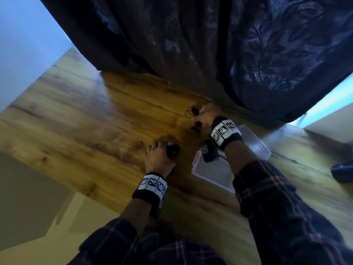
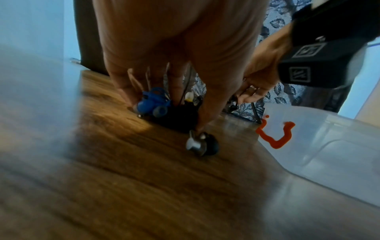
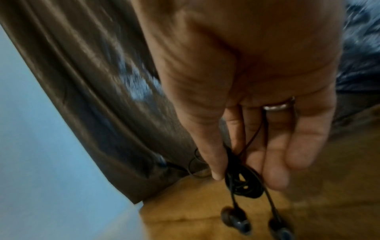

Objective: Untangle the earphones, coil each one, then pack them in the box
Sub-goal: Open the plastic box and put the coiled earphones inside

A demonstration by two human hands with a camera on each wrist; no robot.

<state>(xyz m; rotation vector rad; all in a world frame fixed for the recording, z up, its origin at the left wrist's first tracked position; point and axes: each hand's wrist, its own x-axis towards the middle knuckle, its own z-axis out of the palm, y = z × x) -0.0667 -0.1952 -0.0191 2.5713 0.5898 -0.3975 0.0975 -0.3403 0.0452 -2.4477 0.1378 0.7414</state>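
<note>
My left hand point(image 1: 162, 146) grips a bundle of earphones on the wooden table point(image 1: 80, 115): a blue pair point(image 2: 153, 104) beside a black coil point(image 2: 180, 118), with one silver-backed earbud point(image 2: 200, 144) lying loose near the thumb. My right hand point(image 1: 198, 116) is farther back by the curtain and pinches a black coiled earphone point(image 3: 245, 185) between thumb and fingers. Its two earbuds point(image 3: 235, 219) dangle below, and loose cable loops point(image 1: 191, 110) stick out to the left. The clear plastic box point(image 1: 210, 175) lies open under my right forearm; it shows a red mark in the left wrist view point(image 2: 329, 146).
A dark patterned curtain point(image 1: 219, 44) hangs along the table's far edge, right behind my right hand. A dark rounded object point(image 1: 342, 173) sits at the right edge. The table's left edge drops off near a pale wall point(image 1: 23, 44).
</note>
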